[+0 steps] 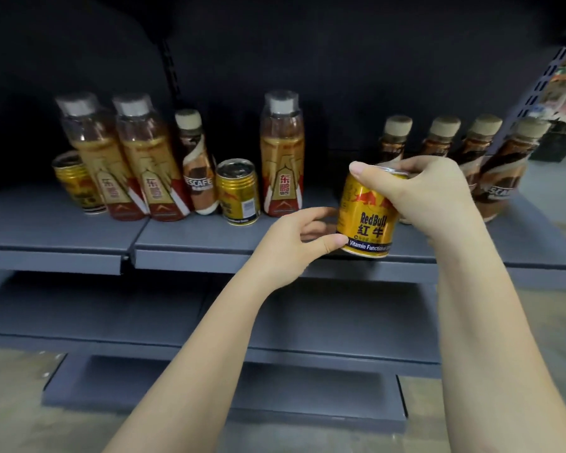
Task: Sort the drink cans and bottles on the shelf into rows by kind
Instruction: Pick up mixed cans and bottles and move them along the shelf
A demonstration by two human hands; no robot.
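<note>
1. The right hand (pixel 435 194) grips a Red Bull can (pixel 368 212) from the top and right side, thumb (pixel 360 170) hooked over its rim.
2. The left hand (pixel 294 243) touches the can's lower left edge, its thumb tip against the blue band; its fingers are curled loosely, closed round nothing.
3. The can is at the front edge of the grey shelf (pixel 193 237), tilted slightly; whether it rests on the shelf cannot be told.
4. It is gold with red bulls, "RedBull" lettering, Chinese characters and a "Vitamin Functional" band.
</note>
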